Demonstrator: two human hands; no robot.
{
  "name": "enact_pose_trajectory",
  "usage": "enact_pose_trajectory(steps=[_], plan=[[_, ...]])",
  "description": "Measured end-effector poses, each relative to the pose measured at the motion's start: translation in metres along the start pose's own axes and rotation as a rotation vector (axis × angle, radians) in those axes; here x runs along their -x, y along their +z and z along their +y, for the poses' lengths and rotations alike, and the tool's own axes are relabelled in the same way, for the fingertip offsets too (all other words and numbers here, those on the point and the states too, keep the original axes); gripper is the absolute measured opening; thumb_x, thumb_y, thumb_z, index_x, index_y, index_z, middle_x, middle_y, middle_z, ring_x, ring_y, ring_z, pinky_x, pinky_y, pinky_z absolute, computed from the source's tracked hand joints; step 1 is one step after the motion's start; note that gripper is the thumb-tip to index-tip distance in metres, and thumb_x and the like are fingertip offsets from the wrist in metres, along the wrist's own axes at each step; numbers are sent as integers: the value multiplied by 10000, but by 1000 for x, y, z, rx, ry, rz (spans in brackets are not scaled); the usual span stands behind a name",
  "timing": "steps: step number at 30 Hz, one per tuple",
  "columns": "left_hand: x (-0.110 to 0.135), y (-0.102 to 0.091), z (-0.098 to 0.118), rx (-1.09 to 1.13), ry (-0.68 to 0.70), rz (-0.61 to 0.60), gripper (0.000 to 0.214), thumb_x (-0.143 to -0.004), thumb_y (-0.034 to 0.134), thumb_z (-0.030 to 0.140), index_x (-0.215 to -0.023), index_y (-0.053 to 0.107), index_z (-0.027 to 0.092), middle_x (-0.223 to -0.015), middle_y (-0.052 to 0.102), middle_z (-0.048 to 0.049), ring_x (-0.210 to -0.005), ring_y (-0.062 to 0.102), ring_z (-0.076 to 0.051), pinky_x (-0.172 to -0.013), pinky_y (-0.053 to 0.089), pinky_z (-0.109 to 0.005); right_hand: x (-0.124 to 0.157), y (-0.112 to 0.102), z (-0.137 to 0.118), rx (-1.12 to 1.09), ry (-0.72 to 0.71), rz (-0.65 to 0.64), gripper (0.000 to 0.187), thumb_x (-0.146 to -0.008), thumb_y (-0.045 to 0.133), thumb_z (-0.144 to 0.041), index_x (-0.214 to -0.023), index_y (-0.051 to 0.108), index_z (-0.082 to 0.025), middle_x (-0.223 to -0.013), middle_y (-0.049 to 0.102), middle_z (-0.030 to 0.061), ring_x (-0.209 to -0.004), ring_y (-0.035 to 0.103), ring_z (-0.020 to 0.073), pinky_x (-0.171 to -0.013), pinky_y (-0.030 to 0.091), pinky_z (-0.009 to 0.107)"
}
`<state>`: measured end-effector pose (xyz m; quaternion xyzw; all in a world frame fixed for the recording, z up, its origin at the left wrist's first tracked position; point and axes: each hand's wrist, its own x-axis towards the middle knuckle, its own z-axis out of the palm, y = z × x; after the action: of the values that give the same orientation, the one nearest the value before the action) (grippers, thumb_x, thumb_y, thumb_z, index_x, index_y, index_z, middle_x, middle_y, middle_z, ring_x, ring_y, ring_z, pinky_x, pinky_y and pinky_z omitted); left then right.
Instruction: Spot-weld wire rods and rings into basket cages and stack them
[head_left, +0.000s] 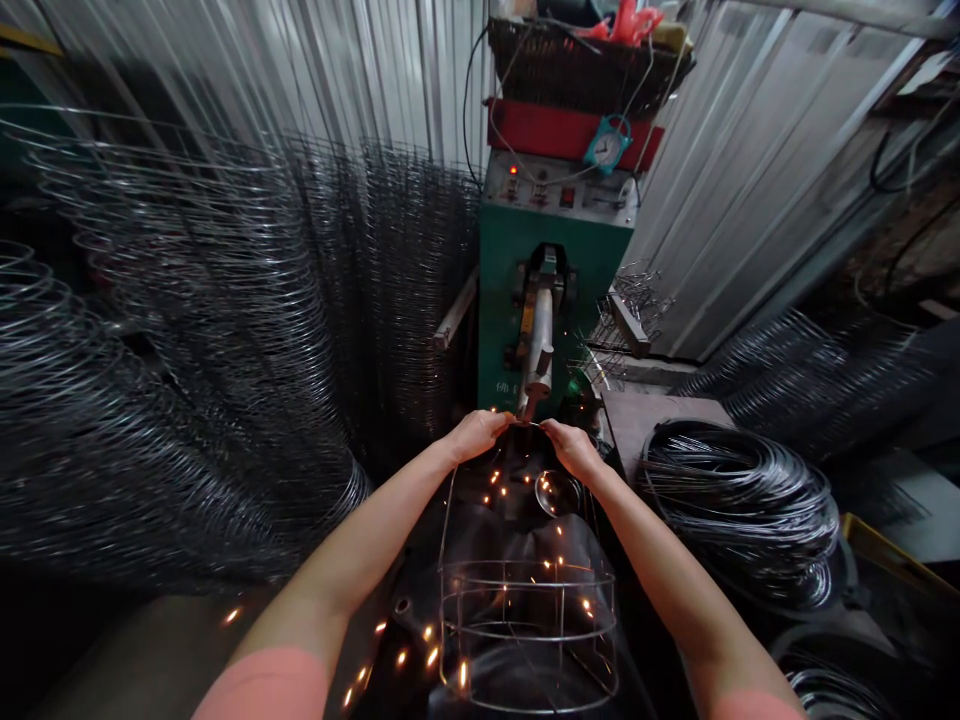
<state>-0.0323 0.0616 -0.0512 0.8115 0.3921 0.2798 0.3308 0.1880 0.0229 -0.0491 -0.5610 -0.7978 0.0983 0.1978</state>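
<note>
My left hand is closed, pinching the top of a wire basket frame at the left side of the welder's tip. My right hand is closed too, pinching the same wire on the right. The wire basket frame hangs toward my lap, with rounded wire rings and upright wires. Between my hands the wire meets the copper-coloured electrode of a green spot welder. Bright sparks fly down over the frame and the dark covering on my lap. My fingers partly hide the contact point.
Tall stacks of wire rings stand on the left. On the right, a bundle of wire hoops lies near a board. A teal clock and a dark basket sit atop the welder. Metal bars jut from both its sides.
</note>
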Motion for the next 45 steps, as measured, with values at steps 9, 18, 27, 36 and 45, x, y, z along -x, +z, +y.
enact_pose_trajectory(steps=[9, 18, 27, 36, 45], plan=[[0, 0, -2, -107, 19, -27, 280, -755, 534, 169, -1008, 638, 229, -865, 691, 1, -855, 621, -161, -731, 441, -220, -2, 1, 1, -144, 56, 19, 221, -836, 447, -214, -979, 612, -245, -820, 677, 17, -758, 618, 163, -644, 428, 220], [-2, 2, -6, -92, 29, -12, 246, -785, 509, 194, -992, 642, 208, -927, 694, -24, -879, 625, -165, -774, 454, -240, 16, -10, 22, -762, 325, -167, 357, -811, 435, -496, -782, 554, -161, -488, 462, -59, -384, 429, 85, -377, 295, 189], [-1, 0, 2, -142, 37, -25, 276, -809, 464, 181, -1029, 630, 187, -997, 685, -55, -916, 624, -177, -793, 444, -248, 32, 2, 15, -891, 386, -5, 395, -759, 480, -546, -733, 536, -156, -463, 406, -75, -365, 370, 69, -373, 280, 194], [21, -22, 11, -39, -155, -61, 422, -829, 437, 424, -1169, 569, 212, -727, 629, -3, -550, 557, -120, -558, 414, -225, 35, 10, 19, -953, 489, 33, 448, -716, 511, -597, -708, 558, -152, -464, 400, -71, -363, 346, 62, -355, 247, 190], [32, -13, 10, 402, -373, 12, 402, -795, 468, 472, -914, 595, 110, -472, 351, 72, -388, 323, -63, -393, 248, -197, 34, 15, 20, -863, 424, 117, 436, -716, 509, -589, -660, 571, -161, -451, 389, -61, -371, 319, 70, -366, 232, 213]])
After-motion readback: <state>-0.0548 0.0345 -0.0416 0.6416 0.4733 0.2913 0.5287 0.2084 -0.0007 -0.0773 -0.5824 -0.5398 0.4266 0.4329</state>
